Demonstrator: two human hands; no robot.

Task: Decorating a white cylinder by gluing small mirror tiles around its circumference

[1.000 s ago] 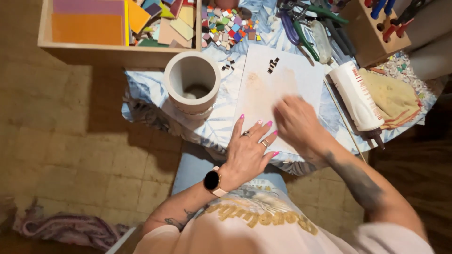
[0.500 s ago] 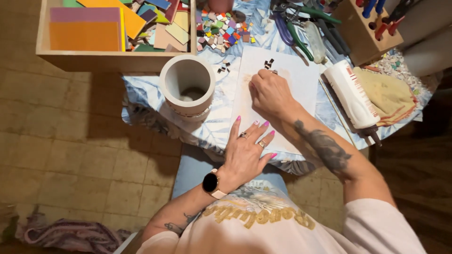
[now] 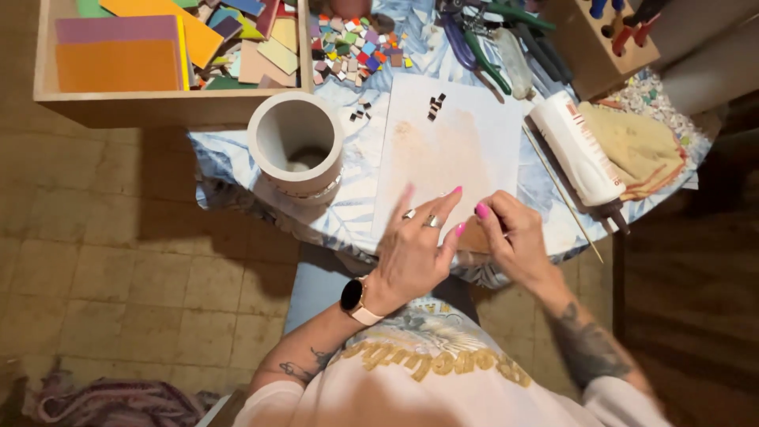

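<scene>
My left hand [image 3: 415, 249] lies flat, fingers spread, on the near edge of a white board [image 3: 462, 130] with a tan smudge in its middle. It wears rings and a dark watch [image 3: 353, 296]. My right hand [image 3: 518, 237] is curled just to the right, at the board's front edge, fingertips pinching a small flat tan piece [image 3: 473, 237] that is partly hidden. A few tiny dark tiles [image 3: 436, 105] sit on the board's far end.
A white cylindrical pot [image 3: 296, 142] stands left of the board. Behind are a wooden tray [image 3: 158, 107] of coloured sheets, loose mosaic tiles [image 3: 356, 47], nippers [image 3: 482, 43] and a tool block [image 3: 609, 39]. A white glue bottle [image 3: 573, 154], thin stick [image 3: 563, 194] and yellow cloth [image 3: 636, 146] lie right.
My right hand has drawn back from the far part of the board to its near edge beside my left hand. My left hand has stayed in place.
</scene>
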